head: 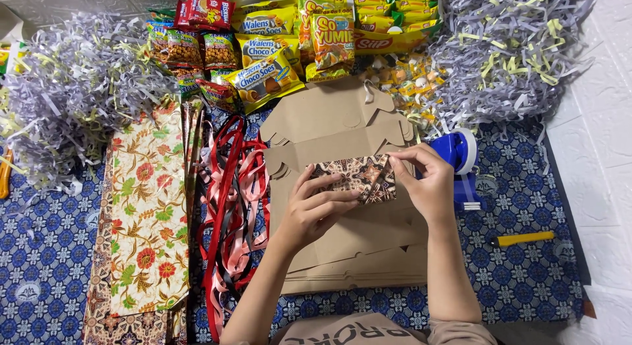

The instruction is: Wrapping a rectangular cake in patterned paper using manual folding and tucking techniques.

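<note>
L hand (316, 210) & R hand (424, 180) grip patterned paper (359, 177) atop flat cardboard box (329, 131).

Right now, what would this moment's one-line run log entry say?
left hand: holds patterned paper piece | right hand: pinches its upper right edge | under: flat brown cardboard boxes | right: blue tape dispenser

Open patterned mat (526, 266) lies to the right, broken only by the yellow cutter (525, 239) and the blue tape dispenser (461, 167) near the right hand (428, 187). Leftward, ribbons (230, 213) and floral paper (148, 213) block the way — snack packets (276, 42) and shredded paper (66, 88) crowd the far side.
</note>
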